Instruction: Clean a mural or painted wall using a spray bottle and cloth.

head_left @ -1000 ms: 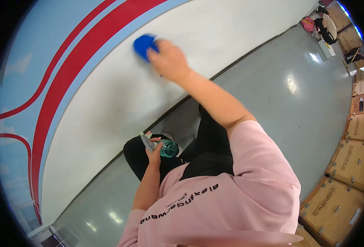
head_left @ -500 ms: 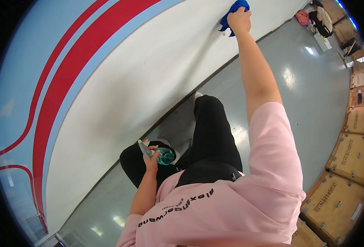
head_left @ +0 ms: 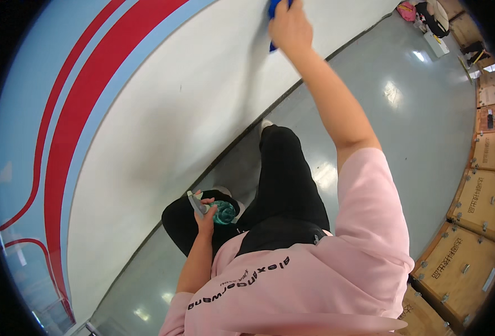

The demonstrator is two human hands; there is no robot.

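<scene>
My right hand [head_left: 292, 28] reaches up to the white lower part of the wall [head_left: 163, 106] and presses a blue cloth [head_left: 273, 46] against it. Much of the cloth is hidden behind the hand or cut off by the upper edge. Low in front of my bent left knee, my left hand [head_left: 205, 214] grips a spray bottle [head_left: 224, 213] by its neck. The bottle has a see-through green body and a grey and pale green spray head [head_left: 196, 203].
Above the white part, the wall is light blue with red curved stripes [head_left: 82, 112]. A dark strip runs along its foot beside the grey shiny floor [head_left: 370, 112]. Wooden crates [head_left: 449, 263] line the right side. Bags and a white box [head_left: 437, 45] lie at the far right.
My right hand has moved left and up along the wall with the blue cloth. My left hand and the spray bottle have stayed about where they were.
</scene>
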